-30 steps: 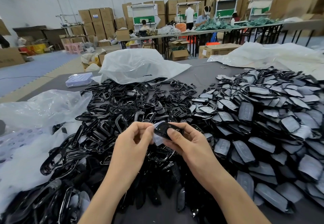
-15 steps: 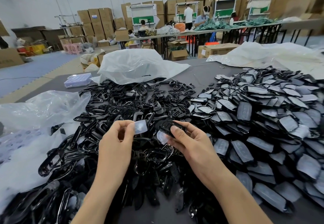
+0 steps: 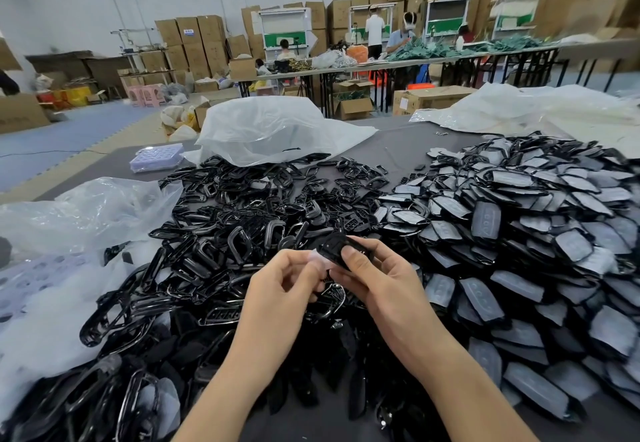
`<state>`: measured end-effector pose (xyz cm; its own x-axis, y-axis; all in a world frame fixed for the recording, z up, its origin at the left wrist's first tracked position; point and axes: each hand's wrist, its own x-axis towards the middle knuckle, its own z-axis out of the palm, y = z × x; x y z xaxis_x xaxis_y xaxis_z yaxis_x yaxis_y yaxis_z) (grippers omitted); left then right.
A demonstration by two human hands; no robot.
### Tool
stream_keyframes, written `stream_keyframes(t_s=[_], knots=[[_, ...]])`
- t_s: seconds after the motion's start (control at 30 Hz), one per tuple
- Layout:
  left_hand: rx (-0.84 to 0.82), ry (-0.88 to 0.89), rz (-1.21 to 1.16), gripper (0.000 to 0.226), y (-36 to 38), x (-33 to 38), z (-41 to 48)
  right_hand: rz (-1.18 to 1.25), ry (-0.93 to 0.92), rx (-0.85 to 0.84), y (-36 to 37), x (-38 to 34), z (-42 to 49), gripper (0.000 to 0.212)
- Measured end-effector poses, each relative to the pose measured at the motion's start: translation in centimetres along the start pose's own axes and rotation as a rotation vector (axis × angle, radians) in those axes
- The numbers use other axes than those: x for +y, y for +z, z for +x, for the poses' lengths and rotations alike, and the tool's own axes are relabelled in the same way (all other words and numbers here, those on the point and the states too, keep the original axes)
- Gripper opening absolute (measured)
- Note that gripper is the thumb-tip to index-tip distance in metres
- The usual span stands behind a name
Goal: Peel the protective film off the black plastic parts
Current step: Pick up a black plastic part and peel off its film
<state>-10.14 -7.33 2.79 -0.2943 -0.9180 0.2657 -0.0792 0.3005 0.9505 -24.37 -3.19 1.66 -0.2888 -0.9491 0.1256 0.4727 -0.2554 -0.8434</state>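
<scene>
Head view: left hand [image 3: 280, 286] pinches film [image 3: 316, 257], right hand [image 3: 377, 279] grips black part [image 3: 334, 247] above heap [image 3: 221, 234].

Head-worn, forward-down (close above hands [image 3: 381, 282])

Left hand [image 3: 282, 282] moves back in against the right hand [image 3: 377, 279], its fingertips now pinch the pale film [image 3: 316, 257] at the black part's [image 3: 334, 247] left edge

1. Left hand [image 3: 282, 284], at the frame's centre: fingers curled, thumb and forefinger pinching the film [image 3: 314, 257]; its bare left forearm [image 3: 242, 372] rises from the bottom edge.
2. Right hand [image 3: 379, 280], just right of it: thumb pressed on top of the black part [image 3: 333, 247], fingers curled beneath; the right forearm [image 3: 450, 372] enters from the lower right.
</scene>
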Motion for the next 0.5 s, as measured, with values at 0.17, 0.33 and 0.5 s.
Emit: stream_keyframes(t_s=[0.17,0.33,0.5], knots=[[-0.036,0.089,0.11,0.019,-1.0,-0.3,0.2,-0.046,-0.05,0.201,-0.6,-0.3,0.4,0.016],[-0.148,0.094,0.209,0.02,-1.1,0.0,0.0,-0.262,-0.065,0.207,-1.0,-0.4,0.2,0.014],[0.033,0.131,0.234,0.015,-0.7,-0.2,0.2,-0.399,-0.036,0.075,-0.4,0.0,-0.3,0.009]])
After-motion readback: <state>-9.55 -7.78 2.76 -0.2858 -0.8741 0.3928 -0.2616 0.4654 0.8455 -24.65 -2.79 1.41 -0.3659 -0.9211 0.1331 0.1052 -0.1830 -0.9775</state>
